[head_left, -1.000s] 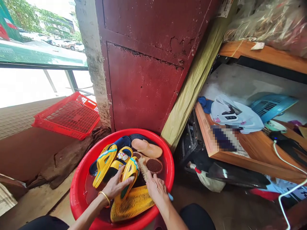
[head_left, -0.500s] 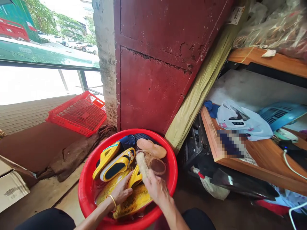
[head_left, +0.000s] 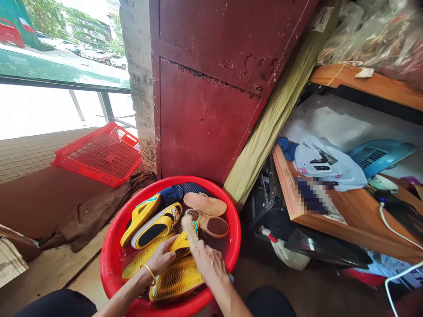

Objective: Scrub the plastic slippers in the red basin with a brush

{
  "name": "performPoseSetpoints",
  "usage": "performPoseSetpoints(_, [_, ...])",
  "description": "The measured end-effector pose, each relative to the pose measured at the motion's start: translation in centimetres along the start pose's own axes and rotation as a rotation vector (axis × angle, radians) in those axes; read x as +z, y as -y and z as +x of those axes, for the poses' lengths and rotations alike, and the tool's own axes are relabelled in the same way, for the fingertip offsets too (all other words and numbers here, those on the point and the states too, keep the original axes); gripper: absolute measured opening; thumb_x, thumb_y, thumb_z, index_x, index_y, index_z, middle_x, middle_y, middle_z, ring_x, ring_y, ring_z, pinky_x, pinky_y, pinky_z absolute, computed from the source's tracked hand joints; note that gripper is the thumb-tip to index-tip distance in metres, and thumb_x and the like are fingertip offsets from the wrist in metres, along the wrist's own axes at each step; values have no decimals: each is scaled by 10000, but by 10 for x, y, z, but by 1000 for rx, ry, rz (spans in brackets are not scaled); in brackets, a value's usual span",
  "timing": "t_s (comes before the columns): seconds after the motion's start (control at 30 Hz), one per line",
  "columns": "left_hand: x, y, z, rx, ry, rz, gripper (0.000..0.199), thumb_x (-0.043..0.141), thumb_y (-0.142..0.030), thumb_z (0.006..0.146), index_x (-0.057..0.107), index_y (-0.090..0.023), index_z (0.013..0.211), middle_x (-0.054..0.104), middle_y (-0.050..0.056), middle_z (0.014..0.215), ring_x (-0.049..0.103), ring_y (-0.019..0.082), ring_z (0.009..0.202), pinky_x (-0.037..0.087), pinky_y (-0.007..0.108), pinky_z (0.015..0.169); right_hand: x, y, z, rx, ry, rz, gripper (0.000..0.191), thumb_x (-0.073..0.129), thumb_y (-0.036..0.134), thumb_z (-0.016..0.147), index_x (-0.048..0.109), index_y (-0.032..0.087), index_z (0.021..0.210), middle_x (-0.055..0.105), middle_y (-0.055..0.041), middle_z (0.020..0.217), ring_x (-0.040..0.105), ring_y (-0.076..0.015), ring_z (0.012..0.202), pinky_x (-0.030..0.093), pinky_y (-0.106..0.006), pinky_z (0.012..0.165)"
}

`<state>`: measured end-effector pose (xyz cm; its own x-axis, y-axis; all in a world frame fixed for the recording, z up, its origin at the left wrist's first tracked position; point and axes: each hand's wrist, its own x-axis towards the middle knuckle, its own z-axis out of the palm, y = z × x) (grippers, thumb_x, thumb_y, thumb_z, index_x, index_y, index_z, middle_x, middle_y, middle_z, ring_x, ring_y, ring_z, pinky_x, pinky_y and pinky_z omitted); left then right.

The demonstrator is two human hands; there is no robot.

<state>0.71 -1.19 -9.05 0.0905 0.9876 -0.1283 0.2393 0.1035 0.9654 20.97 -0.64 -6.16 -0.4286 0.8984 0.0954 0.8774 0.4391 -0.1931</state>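
Observation:
A red basin (head_left: 109, 259) holds water and several slippers. My left hand (head_left: 161, 256), with a gold bangle at the wrist, grips a yellow slipper (head_left: 181, 243) in the middle of the basin. A pale-bristled scrub brush (head_left: 189, 229) is in my right hand (head_left: 209, 262), its bristles against that slipper's strap; the handle is mostly hidden by my fingers. Beside my hands, another yellow slipper lies with its ridged sole (head_left: 178, 278) upward. Behind are a yellow slipper with a dark insole (head_left: 153, 234), tan slippers (head_left: 206, 204) and a dark blue slipper (head_left: 172, 195).
Behind the basin stands a dark red metal door (head_left: 205, 127). A red plastic crate (head_left: 109, 156) rests at the left on brown cardboard. Wooden shelves (head_left: 317, 224) with a white plastic bag (head_left: 327, 163) and a blue fan (head_left: 380, 156) fill the right side.
The brush has shifted lower onto the yellow slipper, showing more of the tan slippers behind it. My left hand keeps its grip. The whole view has moved slightly.

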Motion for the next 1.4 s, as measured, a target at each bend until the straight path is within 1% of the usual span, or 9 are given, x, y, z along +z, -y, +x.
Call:
performPoseSetpoints(0.1, [-1,0,-1,15,28,-47,819,459,-241,567,598,-174,1372,774,61,1159,684,275,1126,511,376,1019,-10,-7,7,65,24,-27,325,341,341,1061,641,217,1078,774,-103,816,751,-245,732,537,-298,626])
performPoseSetpoints(0.33, [-5,-2,-4,-59,-63,264,810,452,-218,575,598,-144,1368,730,82,1285,655,257,1203,463,327,1070,-11,-2,7,35,64,-16,277,387,358,1057,625,222,1097,777,-67,879,762,-206,778,537,-248,650])
performPoseSetpoints(0.57, [-4,-9,-1,13,-19,126,761,433,-233,601,631,-150,1331,747,69,1256,682,268,1156,510,351,1022,-20,-13,21,160,55,14,413,252,334,1079,620,175,1175,777,-133,883,771,-253,810,568,-301,653])
performPoseSetpoints(0.77, [-19,-11,-3,-52,-29,420,691,548,-347,715,606,-148,1374,708,140,1322,637,321,1247,457,409,1084,-12,-24,18,238,22,-75,446,246,311,1062,650,161,1179,780,-159,897,771,-250,845,574,-293,683])
performPoseSetpoints(0.9, [-28,1,-12,-64,96,491,814,703,-349,601,600,-183,1391,654,144,1408,572,371,1328,413,443,1135,-11,-25,19,260,108,-134,404,318,273,1048,630,106,1244,776,-175,918,768,-260,861,573,-312,723])
performPoseSetpoints(1.03, [-25,2,-19,6,78,500,725,648,-280,627,638,-242,1351,690,104,1365,609,349,1286,432,429,1118,-18,-23,25,225,126,-104,353,364,291,1052,629,116,1207,772,-165,910,765,-256,862,560,-307,727])
performPoseSetpoints(1.17, [-22,-16,-19,7,13,450,546,614,-491,751,707,-244,1230,773,104,1174,685,340,1137,512,407,997,-32,-15,22,195,75,8,382,282,324,1080,614,148,1148,769,-149,906,762,-232,838,524,-271,672])
performPoseSetpoints(1.33, [-26,-30,-13,14,-51,330,554,559,-647,779,754,-221,1074,788,35,901,700,278,900,542,328,843,-34,9,-6,-50,157,102,330,353,443,1059,620,250,1083,773,-52,874,758,-240,815,500,-277,660])
performPoseSetpoints(1.4, [-27,-30,-10,-6,-105,288,586,543,-669,781,757,-192,1045,770,31,845,690,277,869,538,324,808,-34,11,-12,-50,162,81,339,349,445,1059,630,258,1094,777,-54,894,758,-240,836,502,-282,686])
